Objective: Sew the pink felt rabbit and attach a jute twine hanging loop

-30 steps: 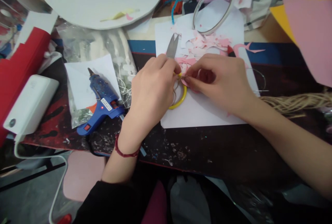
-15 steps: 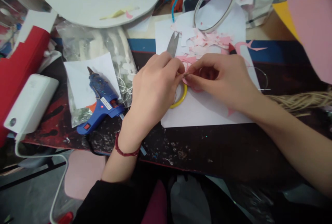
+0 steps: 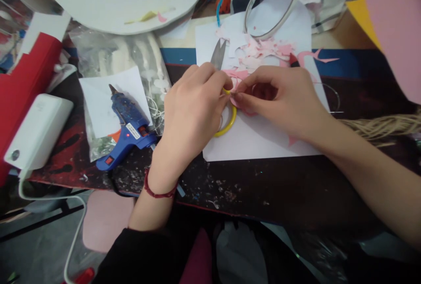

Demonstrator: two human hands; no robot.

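My left hand (image 3: 194, 106) and my right hand (image 3: 284, 100) meet over a white sheet of paper (image 3: 259, 141), both with thumb and forefinger pinched. Between the right fingertips is a tiny brownish bit, too small to name, with pink showing just below it. Whatever the left fingertips hold is hidden. Beneath the hands lie scissors with yellow handle loops (image 3: 230, 124), their blades (image 3: 218, 54) parted and pointing away from me. Torn pink and white paper scraps (image 3: 263, 51) are heaped just beyond the fingers.
At left, a blue glue gun (image 3: 130, 130) with a lit red light rests on white paper, near a plastic bag (image 3: 101, 47) and a white power bank (image 3: 39, 130). A tape ring (image 3: 246, 10) stands behind the scraps. Twisted straw-coloured cord (image 3: 381, 126) lies at right.
My left hand has drawn slightly left, and more of the yellow scissor handle shows between the fingertips. My right hand stays nearly still.
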